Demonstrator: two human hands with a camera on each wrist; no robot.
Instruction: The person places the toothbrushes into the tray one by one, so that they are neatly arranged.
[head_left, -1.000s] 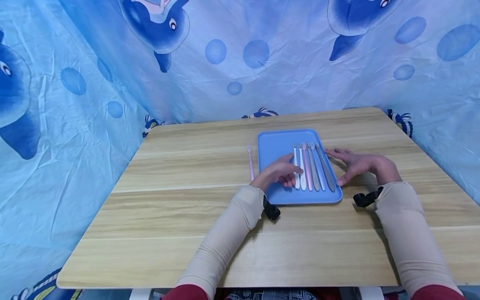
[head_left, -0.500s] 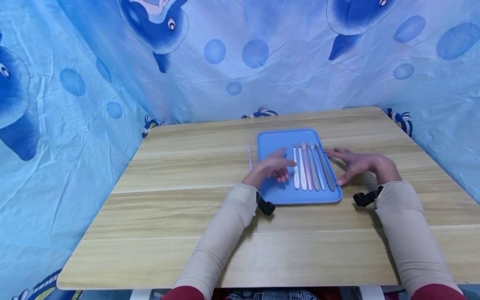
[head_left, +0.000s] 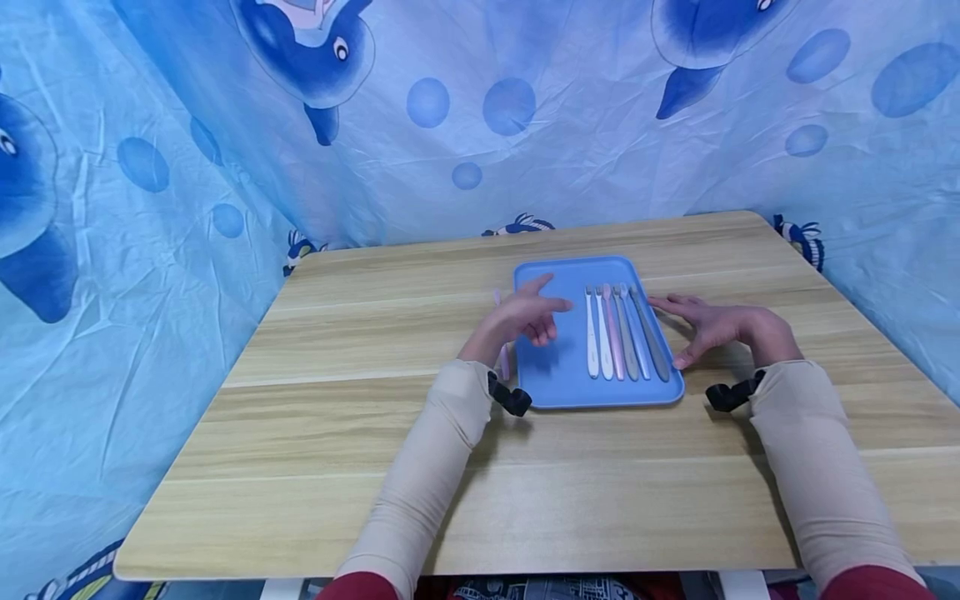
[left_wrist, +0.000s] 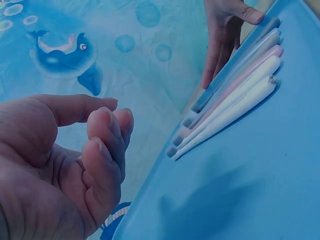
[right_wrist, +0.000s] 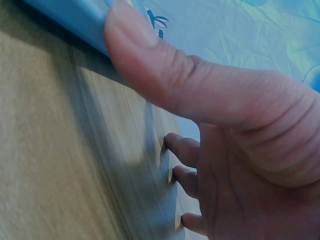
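Observation:
My left hand (head_left: 521, 315) hovers over the left part of a blue tray (head_left: 558, 387), holding nothing; in the left wrist view its fingers (left_wrist: 104, 150) are loosely bent. Several toothbrushes (head_left: 605, 346) lie side by side in the tray's right half, with white, pink, grey and bluish handles. A pink toothbrush (head_left: 504, 364) rests on the table just left of the tray, partly hidden behind the left hand and wrist. My right hand (head_left: 723, 329) rests spread at the tray's right side. Its thumb (right_wrist: 150, 60) touches the tray rim in the right wrist view, while other fingertips reach toward the table.
The wooden table (head_left: 337, 433) extends to the left, right and front of the tray. A blue dolphin-printed curtain (head_left: 465, 133) hangs behind the table and along its sides. Dark straps with small black devices (head_left: 513, 400) sit at both wrists.
My left hand has moved left and away from the white toothbrushes, over the tray's left edge, now covering part of the pink toothbrush. The right hand and tray have stayed put.

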